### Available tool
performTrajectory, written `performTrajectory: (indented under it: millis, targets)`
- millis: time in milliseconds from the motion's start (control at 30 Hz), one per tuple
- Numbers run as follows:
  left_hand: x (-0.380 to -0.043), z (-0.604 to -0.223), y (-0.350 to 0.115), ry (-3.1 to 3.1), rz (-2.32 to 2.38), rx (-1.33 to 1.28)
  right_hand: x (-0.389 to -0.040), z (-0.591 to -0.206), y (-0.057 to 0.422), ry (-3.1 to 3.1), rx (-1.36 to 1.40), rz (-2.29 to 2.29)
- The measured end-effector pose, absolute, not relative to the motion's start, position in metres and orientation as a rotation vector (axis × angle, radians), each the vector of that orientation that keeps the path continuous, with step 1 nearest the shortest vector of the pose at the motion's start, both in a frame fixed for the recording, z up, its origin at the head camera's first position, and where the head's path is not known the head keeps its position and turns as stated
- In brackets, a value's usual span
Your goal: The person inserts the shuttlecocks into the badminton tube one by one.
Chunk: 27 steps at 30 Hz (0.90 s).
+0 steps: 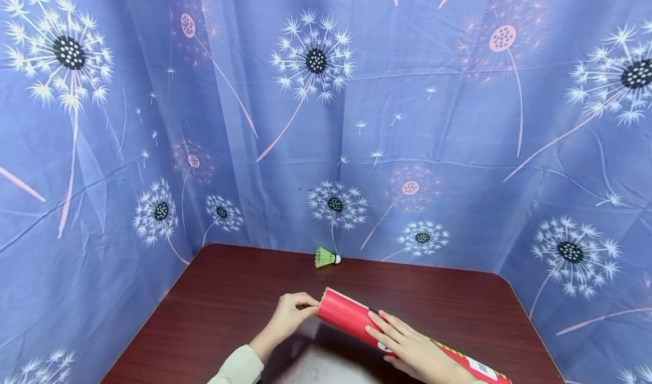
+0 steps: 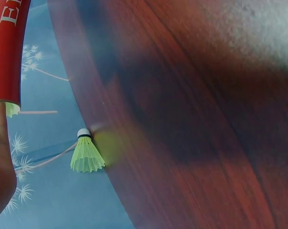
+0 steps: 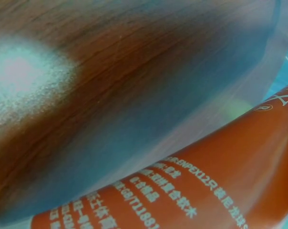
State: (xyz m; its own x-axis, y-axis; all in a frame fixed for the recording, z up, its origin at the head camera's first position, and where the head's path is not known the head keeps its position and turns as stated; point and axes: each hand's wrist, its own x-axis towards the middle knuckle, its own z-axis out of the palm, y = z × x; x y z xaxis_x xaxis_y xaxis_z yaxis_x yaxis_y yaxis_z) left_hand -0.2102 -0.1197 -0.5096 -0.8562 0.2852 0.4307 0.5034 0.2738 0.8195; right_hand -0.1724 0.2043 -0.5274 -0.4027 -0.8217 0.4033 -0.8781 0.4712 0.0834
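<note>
A red shuttlecock tube (image 1: 343,314) slants across the front of the table in the head view, its mouth toward the left. My right hand (image 1: 412,347) grips it around the middle, fingers laid across the top. At the mouth, my left hand (image 1: 288,318) pinches the edge of a yellow-green shuttlecock (image 2: 12,109), most of which is hidden inside the tube. Another yellow-green shuttlecock (image 1: 325,257) with a white cork lies on its side at the table's far edge. White printed lettering covers part of the tube (image 3: 220,176) in the right wrist view.
The dark red-brown wooden table (image 1: 229,293) has rounded far corners. A blue curtain (image 1: 285,203) with dandelion prints hangs along its back and sides. A bright light reflection falls on the tabletop near the front.
</note>
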Motion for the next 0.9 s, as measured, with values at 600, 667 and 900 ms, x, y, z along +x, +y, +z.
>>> performTrajectory:
  millis: [600, 667, 900]
  targets:
    - [-0.225, -0.509, -0.127, -2.411, -1.573, -1.017, -0.173, -0.526, 0.206, -2.339, 1.428, 0.186]
    - [-0.222, -0.499, -0.128, -2.405, -1.576, -1.068, -0.173, -0.526, 0.207, -2.356, 1.424, 0.188]
    - [-0.228, -0.493, -0.133, -2.358, -1.648, -1.108, -0.174, -0.525, 0.208, -2.374, 1.407, 0.170]
